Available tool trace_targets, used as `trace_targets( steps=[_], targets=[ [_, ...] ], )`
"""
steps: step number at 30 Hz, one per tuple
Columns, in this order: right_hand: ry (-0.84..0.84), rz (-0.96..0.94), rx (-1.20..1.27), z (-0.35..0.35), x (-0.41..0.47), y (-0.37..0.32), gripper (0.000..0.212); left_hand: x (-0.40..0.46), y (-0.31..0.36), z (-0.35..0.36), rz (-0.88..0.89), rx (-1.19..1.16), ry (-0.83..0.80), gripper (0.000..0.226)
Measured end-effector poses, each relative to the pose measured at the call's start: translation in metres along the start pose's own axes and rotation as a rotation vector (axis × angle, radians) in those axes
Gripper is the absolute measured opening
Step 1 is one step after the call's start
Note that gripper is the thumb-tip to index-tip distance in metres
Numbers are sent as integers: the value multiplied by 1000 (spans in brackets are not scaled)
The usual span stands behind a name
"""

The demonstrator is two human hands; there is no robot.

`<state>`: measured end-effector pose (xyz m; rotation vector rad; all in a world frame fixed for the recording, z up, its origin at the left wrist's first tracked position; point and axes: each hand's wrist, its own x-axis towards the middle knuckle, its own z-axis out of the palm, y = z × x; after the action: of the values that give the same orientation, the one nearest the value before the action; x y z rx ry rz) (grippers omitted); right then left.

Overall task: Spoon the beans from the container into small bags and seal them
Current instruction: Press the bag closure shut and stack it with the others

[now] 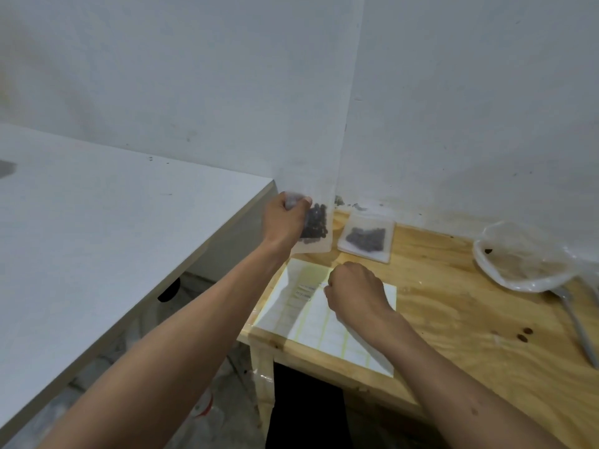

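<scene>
My left hand [285,222] grips the top of a small clear bag [316,233] with dark beans in it, held upright above the far left corner of the wooden table [453,319]. A second bag of beans [366,238] lies flat just to its right. My right hand [356,294] is curled over a white label sheet [308,319], fingertips pinched at the sheet; whether a label is between them is hidden. A clear plastic container [525,257] stands at the far right, nearly without beans, with a metal spoon [577,325] lying beside it.
A white table [97,238] stands higher on the left, its edge close to my left hand. Two loose beans [525,333] lie on the wood near the spoon. A white wall corner rises behind the bags.
</scene>
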<state>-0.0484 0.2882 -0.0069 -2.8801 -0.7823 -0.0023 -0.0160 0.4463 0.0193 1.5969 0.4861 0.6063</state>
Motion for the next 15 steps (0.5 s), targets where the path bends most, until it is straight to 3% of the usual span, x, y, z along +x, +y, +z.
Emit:
trace_targets(
  steps=[2,5,10,15],
  targets=[
    [-20,67,102,1,5,3,41,-3,2,-1,19,-2,-15,17],
    [-44,153,236,1,14,7,40,-10,5,-2,27,-6,-56,26],
    [-130,49,280,-2,14,14,37,-15,7,-5,24,-30,-86,26],
    [92,-55,407,-41,13,34,36,-18,7,3,-6,-86,-161,25]
  ],
)
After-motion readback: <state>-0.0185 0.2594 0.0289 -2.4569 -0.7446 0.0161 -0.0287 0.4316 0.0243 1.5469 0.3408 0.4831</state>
